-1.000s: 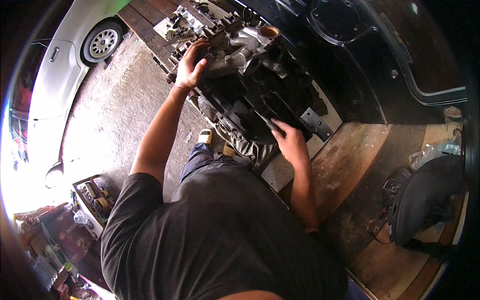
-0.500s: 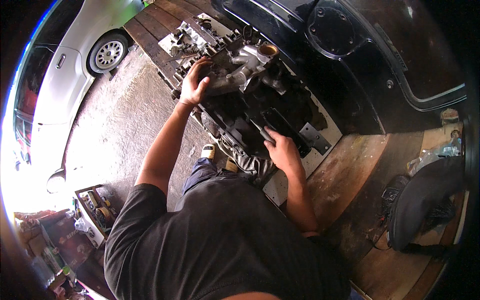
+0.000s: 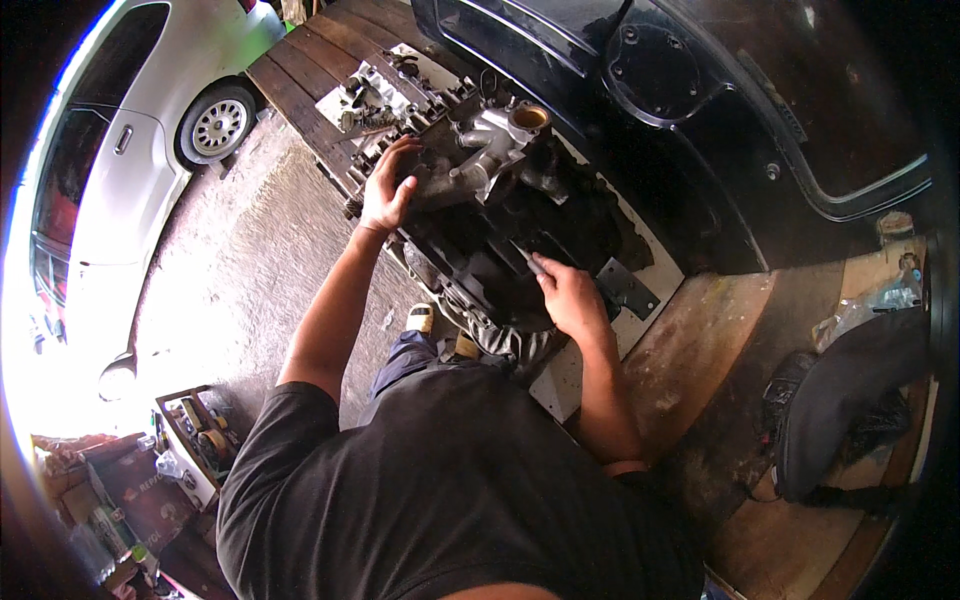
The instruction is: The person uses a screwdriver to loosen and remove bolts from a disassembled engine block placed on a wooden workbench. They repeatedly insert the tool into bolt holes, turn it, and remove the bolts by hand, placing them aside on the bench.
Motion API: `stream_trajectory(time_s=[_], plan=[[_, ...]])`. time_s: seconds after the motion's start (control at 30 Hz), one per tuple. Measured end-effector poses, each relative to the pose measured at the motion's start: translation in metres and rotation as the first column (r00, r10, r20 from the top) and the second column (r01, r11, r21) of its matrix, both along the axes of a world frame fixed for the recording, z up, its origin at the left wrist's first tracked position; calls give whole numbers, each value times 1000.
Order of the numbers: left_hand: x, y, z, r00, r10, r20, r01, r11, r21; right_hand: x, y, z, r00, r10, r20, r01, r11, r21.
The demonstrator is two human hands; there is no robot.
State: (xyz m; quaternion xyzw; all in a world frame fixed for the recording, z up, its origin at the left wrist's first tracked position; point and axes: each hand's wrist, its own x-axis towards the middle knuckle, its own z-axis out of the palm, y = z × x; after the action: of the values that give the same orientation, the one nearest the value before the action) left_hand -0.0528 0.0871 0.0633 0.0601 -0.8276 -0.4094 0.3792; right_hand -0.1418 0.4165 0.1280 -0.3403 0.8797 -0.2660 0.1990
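Note:
A dark, grimy engine block (image 3: 465,245) lies on a light board in front of me, with a silvery metal manifold (image 3: 490,150) on its far side. My left hand (image 3: 386,195) rests on the engine's left edge beside the manifold, fingers stretched out and thumb apart. In my right hand (image 3: 575,300) is a slim hand tool (image 3: 536,262) with a greyish handle; its thin end points into the dark face of the block. The exact kind of tool and its tip are hard to make out. A flat dark metal bracket (image 3: 628,288) sits at the block's near right corner.
Loose metal engine parts (image 3: 375,98) lie on the wooden bench (image 3: 318,60) at the far end. A black vehicle panel (image 3: 660,170) stands along the right. On the left are a silver car (image 3: 140,150) and a tool box (image 3: 195,440). A black bag-like object (image 3: 850,410) lies at right.
My right hand has shifted slightly, and less of the tool shows beyond my fingers. My left hand stays on the engine's edge. The whole view has tilted a little.

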Motion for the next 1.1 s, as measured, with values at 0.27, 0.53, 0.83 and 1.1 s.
stream_trajectory(time_s=[0.27, 0.53, 0.83, 1.1], plan=[[-2, -2, -5, 1000, -19, -17, 20, 999, 44, -10, -58, 4, 990, -50, -129, 70, 985, 158], [1, -1, 1, 999, -25, -22, 25, 1000, -6, 10, -20, 16, 999, 21, -49, -15, 993, 115], [0, -1, -2, 1000, -21, -22, 21, 999, 34, 8, -33, 7, 994, 32, -108, -13, 985, 174], [2, -3, -1, 1000, -24, -7, 24, 1000, 14, 1, -17, 20, 989, -25, -144, 37, 996, 78]])
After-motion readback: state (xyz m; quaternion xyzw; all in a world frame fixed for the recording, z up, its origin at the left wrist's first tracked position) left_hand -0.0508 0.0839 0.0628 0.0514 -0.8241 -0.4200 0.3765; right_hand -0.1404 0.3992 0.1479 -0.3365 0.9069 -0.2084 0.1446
